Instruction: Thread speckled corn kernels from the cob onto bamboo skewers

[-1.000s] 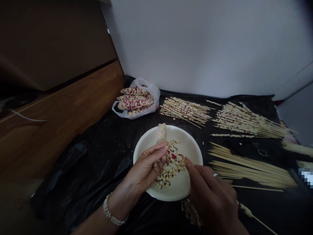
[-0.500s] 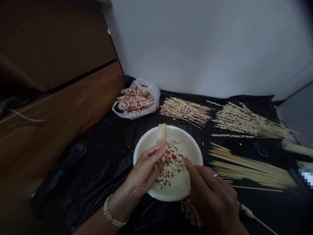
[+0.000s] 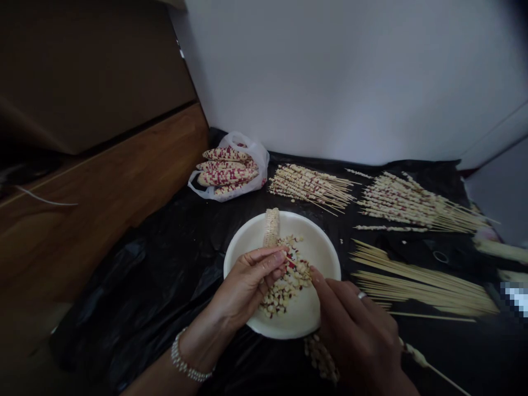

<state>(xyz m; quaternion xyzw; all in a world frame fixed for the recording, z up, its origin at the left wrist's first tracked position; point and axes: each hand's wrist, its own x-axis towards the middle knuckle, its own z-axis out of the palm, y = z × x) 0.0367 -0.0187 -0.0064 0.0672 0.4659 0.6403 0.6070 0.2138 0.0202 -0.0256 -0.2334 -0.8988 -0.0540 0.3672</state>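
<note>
Over a white bowl [image 3: 330, 264] my right hand [image 3: 355, 313], with a ring on one finger, grips a thin wooden skewer [image 3: 292, 260]. Pale corn kernels are threaded on it close to the fingers. My left hand [image 3: 256, 280], wearing a beaded bracelet, pinches a corn kernel [image 3: 285, 253] at the skewer's tip; the fingers partly cover it. Below the hands, loose kernels [image 3: 276, 302], pale and dark red, lie in the bowl. A stripped corn cob [image 3: 271, 226] leans on the bowl's far rim.
Speckled corn cobs [image 3: 226, 177] lie in a white plastic bag [image 3: 260, 159] at the back. Two piles of kernel-threaded skewers [image 3: 305, 184] are behind and right of the bowl. Bare skewers [image 3: 421, 286] lie at right on black plastic sheeting [image 3: 165, 264]. A wooden panel [image 3: 136, 165] borders the left.
My left fingertips have shifted slightly down and right along the skewer's tip. The right hand keeps its grip, and the whole view has moved a little.
</note>
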